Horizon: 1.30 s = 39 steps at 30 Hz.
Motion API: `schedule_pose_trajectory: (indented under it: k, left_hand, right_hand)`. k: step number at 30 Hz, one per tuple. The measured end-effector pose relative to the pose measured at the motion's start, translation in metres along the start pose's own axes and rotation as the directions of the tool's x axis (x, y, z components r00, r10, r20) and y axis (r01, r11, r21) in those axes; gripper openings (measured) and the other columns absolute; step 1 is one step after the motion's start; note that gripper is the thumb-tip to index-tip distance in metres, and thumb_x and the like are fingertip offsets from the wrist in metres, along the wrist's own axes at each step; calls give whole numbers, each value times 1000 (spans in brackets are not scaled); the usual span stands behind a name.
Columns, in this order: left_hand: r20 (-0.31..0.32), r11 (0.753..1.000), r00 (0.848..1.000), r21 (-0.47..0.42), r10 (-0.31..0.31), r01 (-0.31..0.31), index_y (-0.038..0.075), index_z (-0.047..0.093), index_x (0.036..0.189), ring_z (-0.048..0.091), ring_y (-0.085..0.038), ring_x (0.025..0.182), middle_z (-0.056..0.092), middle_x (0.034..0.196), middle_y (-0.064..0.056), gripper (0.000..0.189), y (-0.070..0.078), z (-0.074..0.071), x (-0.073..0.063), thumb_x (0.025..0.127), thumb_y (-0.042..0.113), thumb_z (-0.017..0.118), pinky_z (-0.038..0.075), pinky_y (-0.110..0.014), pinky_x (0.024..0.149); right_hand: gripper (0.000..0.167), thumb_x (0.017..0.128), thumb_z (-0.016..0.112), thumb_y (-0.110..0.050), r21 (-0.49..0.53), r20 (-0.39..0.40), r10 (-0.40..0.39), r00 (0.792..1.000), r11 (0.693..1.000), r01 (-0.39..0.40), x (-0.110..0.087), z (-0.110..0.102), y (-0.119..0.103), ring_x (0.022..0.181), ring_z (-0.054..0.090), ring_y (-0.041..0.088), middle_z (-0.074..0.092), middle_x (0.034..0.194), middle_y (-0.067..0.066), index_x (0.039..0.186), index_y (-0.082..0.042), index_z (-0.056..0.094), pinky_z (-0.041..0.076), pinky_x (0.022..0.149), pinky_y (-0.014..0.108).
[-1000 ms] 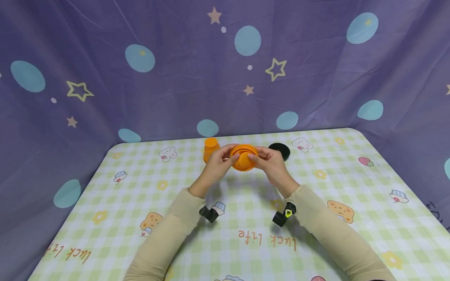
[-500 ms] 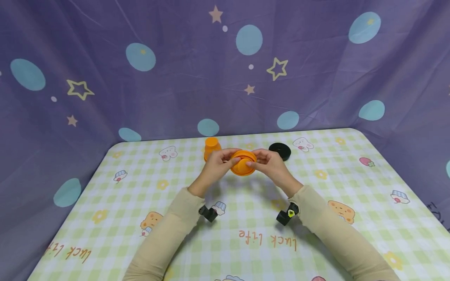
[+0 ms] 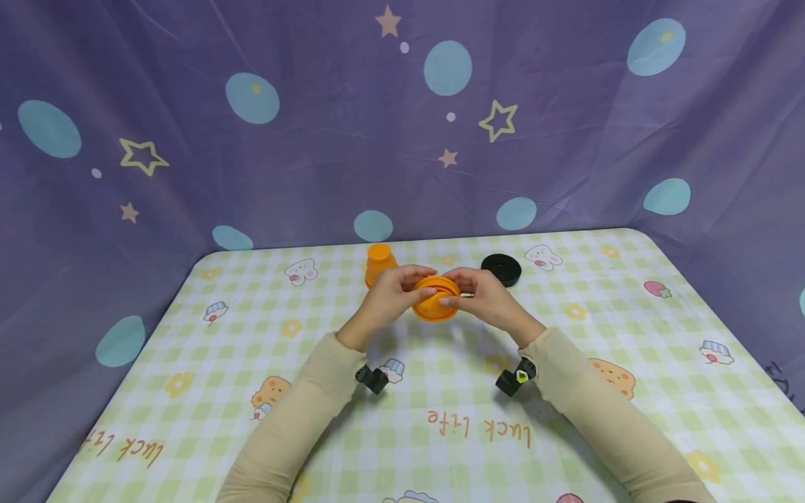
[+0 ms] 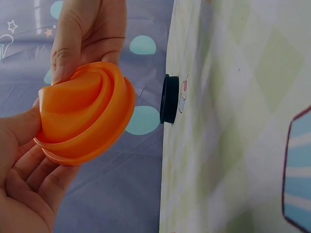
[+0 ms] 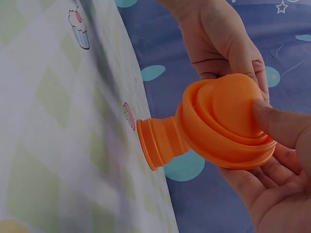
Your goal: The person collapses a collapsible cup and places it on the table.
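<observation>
Purple backdrop (image 3: 327, 154), dotted and starred, upright behind the table. Checked tablecloth (image 3: 440, 377), printed with cakes and flowers. Two pale sleeves (image 3: 308, 405), each with a black wrist camera (image 3: 372, 379).

Left hand (image 3: 396, 292) and right hand (image 3: 483, 297): both curled in a pinch, thumbs on the near face, fingers behind, on one shared item.

Round orange piece (image 4: 90, 114): held off the table between the hands, to the right of the left and to the left of the right, neither nearer; folded in rings, round face tilted toward the wearer, no clear long axis.

Stepped orange piece (image 3: 379, 260): standing on the cloth, just beyond the left hand. Black ringed disc (image 3: 501, 270): lying flat, just beyond the right hand.

Against one second ago: round piece lower in the head view, thumb tips closer together; standing pieces unmoved.
</observation>
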<state>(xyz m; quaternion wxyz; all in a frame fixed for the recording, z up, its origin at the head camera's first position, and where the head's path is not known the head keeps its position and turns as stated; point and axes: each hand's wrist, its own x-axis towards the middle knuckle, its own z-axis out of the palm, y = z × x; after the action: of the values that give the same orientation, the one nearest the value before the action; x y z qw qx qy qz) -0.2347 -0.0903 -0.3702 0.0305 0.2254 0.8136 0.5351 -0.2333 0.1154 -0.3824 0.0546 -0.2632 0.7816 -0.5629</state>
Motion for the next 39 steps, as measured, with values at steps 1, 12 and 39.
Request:
schedule_pose_trajectory:
  k: [1, 12, 39]
  left_hand:
    - [-8, 1000, 1000, -4, -5, 5, 3, 66, 112, 68, -19, 90, 70, 105, -11, 28, 0, 0, 0, 85, 11, 70, 56, -28, 74]
    - [-19, 1000, 1000, -12, 15, -15, 1, 69, 105, 68, -18, 84, 71, 98, -12, 26, 4, -7, -1, 82, 11, 74, 56, -28, 72]
    - [-167, 996, 984, -57, 54, -64, -2, 62, 121, 65, -24, 84, 68, 108, -18, 38, 5, 0, 1, 87, 14, 67, 53, -24, 71]
  right_hand:
    - [29, 84, 72, -11, -9, -2, -6, 1000, 1000, 6, 0, 0, -1, 87, 67, 21, 69, 99, 13, 110, 0, 64, 54, 73, 26]
    - [25, 84, 70, -6, 41, -67, -37, 997, 998, 39, 0, 9, -1, 85, 67, 19, 68, 98, 16, 107, 3, 64, 55, 72, 26]
    - [27, 88, 64, -4, 336, -320, 9, 947, 936, 105, 2, 22, 3, 76, 64, 10, 67, 90, 0, 108, 13, 56, 56, 70, 23]
